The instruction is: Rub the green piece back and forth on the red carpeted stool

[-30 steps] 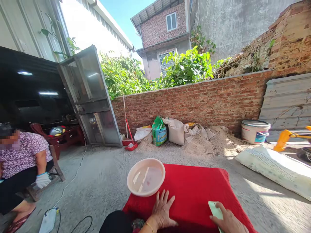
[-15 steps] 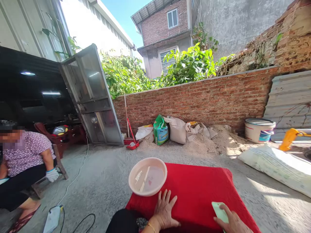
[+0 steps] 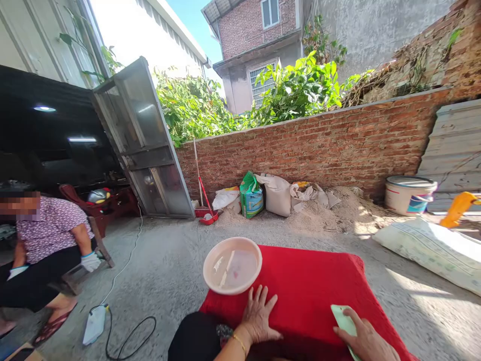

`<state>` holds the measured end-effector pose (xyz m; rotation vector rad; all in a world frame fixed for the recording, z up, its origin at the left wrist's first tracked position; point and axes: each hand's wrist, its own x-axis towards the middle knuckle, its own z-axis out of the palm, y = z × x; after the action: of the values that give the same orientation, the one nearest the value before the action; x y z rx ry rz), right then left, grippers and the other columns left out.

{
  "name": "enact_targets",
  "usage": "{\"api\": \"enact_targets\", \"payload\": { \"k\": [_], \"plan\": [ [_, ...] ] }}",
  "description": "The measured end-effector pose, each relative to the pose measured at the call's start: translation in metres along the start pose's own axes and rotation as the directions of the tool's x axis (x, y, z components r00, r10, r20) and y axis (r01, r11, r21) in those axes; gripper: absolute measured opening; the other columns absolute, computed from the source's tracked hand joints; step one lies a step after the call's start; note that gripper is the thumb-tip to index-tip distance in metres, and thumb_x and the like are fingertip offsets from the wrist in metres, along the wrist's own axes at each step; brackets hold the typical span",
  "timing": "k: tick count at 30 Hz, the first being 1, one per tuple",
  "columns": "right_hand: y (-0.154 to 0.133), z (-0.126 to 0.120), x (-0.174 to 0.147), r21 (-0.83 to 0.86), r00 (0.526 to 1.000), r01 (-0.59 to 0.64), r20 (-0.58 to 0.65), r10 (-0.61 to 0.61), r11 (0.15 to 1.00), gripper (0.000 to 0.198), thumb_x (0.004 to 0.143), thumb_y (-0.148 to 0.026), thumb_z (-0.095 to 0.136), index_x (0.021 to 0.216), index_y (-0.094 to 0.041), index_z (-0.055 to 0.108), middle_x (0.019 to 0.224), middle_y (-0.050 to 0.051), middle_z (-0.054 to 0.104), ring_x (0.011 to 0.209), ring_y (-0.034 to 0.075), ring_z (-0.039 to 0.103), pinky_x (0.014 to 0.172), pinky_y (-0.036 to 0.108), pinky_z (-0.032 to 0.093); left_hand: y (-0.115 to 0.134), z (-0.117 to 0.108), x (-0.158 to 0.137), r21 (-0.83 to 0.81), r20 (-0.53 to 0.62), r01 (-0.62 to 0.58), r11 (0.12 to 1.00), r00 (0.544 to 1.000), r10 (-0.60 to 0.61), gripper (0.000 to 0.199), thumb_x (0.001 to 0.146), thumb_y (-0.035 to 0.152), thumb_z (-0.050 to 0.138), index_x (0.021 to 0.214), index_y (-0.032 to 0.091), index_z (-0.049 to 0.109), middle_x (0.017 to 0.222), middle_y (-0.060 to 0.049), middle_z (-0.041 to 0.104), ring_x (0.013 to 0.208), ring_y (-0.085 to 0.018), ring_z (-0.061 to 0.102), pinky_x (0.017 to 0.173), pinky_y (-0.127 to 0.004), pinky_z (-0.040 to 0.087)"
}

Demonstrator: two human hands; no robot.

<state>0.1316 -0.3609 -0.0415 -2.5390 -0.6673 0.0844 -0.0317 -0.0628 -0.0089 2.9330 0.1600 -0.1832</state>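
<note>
My left hand (image 3: 259, 313) lies flat on a red cloth (image 3: 308, 281) that covers a low table, its fingers spread. Just beyond its fingertips stands a pale pink basin (image 3: 260, 265) of clear water at the cloth's left corner. Something small and reddish shows in the water, too indistinct to name. On the right side of the cloth, my right hand (image 3: 363, 333) is closed around a pale green flat piece (image 3: 342, 318) with rounded corners. Its lower end is partly hidden by the fingers, and its exact kind is unclear.
At left a person (image 3: 48, 230) in white gloves sits on a wooden chair. A power strip (image 3: 94, 325) and black cable lie on the ground. Filled sacks (image 3: 277, 195), a red dustpan (image 3: 208, 218) and a bucket (image 3: 409, 195) line the brick wall. Another large sack (image 3: 428, 250) lies at right.
The view has tilted down and turned slightly left, so the scene sits higher and farther right. Both hands stay in about the same places on the cloth.
</note>
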Motion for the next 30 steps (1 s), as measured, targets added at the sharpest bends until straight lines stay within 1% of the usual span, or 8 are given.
{"api": "enact_targets", "payload": {
  "k": [3,8,12,17,22,27,28,30],
  "plan": [
    [-0.003,-0.006,-0.004,-0.043,0.999,-0.02,0.031,0.021,0.999,0.048,0.073,-0.054,0.057,0.115,-0.031,0.057,0.106,0.009,0.063,0.097,0.031,0.063,0.081,0.042,0.047,0.001,0.002,0.002,0.017,-0.031,0.002,1.0,1.0,-0.001,0.103,0.062,0.084,0.049,0.147,0.032,0.024,0.158,-0.01,0.011,0.144,-0.035,0.006,0.114,-0.056,0.0],
    [-0.012,-0.017,-0.013,-0.126,0.989,-0.111,0.08,0.122,0.986,0.055,0.08,-0.058,0.051,0.126,-0.027,0.051,0.103,0.01,0.061,0.091,0.029,0.063,0.076,0.039,0.047,-0.001,0.012,0.008,0.061,-0.088,-0.001,0.998,0.996,0.007,0.1,0.063,0.08,0.054,0.146,0.03,0.028,0.156,-0.011,0.019,0.143,-0.036,0.012,0.114,-0.056,0.004],
    [-0.019,-0.023,-0.015,-0.161,0.982,-0.154,0.083,0.168,0.975,0.056,0.085,-0.06,0.047,0.129,-0.026,0.047,0.104,0.01,0.058,0.091,0.028,0.062,0.074,0.038,0.047,-0.003,0.02,0.012,0.12,-0.125,-0.02,0.993,0.992,0.036,0.096,0.066,0.076,0.055,0.146,0.029,0.029,0.155,-0.011,0.022,0.142,-0.036,0.014,0.114,-0.055,0.004],
    [-0.02,-0.019,-0.023,-0.159,0.982,-0.18,0.037,0.188,0.971,0.058,0.085,-0.063,0.045,0.13,-0.027,0.047,0.098,0.009,0.055,0.091,0.028,0.06,0.077,0.039,0.046,-0.001,0.02,0.015,0.142,-0.135,-0.033,0.989,0.989,0.052,0.096,0.066,0.075,0.056,0.145,0.027,0.03,0.153,-0.013,0.026,0.141,-0.038,0.016,0.113,-0.056,0.005],
    [-0.018,-0.01,-0.037,-0.124,0.993,-0.114,-0.048,0.109,0.986,0.062,0.083,-0.06,0.052,0.133,-0.024,0.045,0.098,0.008,0.051,0.1,0.028,0.056,0.087,0.039,0.043,-0.001,0.02,0.018,0.147,-0.116,-0.03,0.989,0.992,0.048,0.096,0.066,0.075,0.056,0.145,0.027,0.03,0.153,-0.013,0.026,0.141,-0.038,0.015,0.112,-0.057,0.004],
    [-0.04,-0.009,-0.05,-0.08,0.961,-0.248,-0.144,0.235,0.965,0.049,0.082,-0.047,0.057,0.126,-0.027,0.052,0.102,0.006,0.048,0.092,0.023,0.057,0.08,0.035,0.046,-0.002,0.022,0.018,0.153,-0.147,-0.035,0.988,0.987,0.058,0.096,0.066,0.074,0.057,0.145,0.027,0.031,0.153,-0.013,0.027,0.141,-0.039,0.017,0.112,-0.057,0.004],
    [-0.049,-0.006,-0.054,-0.078,0.963,-0.225,-0.17,0.21,0.971,0.046,0.082,-0.045,0.057,0.124,-0.027,0.053,0.104,0.006,0.047,0.093,0.023,0.057,0.079,0.035,0.047,-0.002,0.022,0.018,0.156,-0.154,-0.038,0.987,0.986,0.063,0.095,0.066,0.074,0.057,0.145,0.027,0.032,0.153,-0.013,0.028,0.141,-0.038,0.018,0.112,-0.057,0.005],
    [-0.068,0.003,-0.065,-0.083,0.979,-0.097,-0.189,0.08,0.992,0.043,0.082,-0.041,0.058,0.123,-0.028,0.054,0.106,0.007,0.048,0.096,0.023,0.056,0.08,0.034,0.047,-0.002,0.022,0.019,0.162,-0.16,-0.046,0.986,0.985,0.072,0.094,0.066,0.074,0.056,0.144,0.026,0.033,0.152,-0.014,0.029,0.14,-0.039,0.019,0.112,-0.057,0.007]
  ]
}}
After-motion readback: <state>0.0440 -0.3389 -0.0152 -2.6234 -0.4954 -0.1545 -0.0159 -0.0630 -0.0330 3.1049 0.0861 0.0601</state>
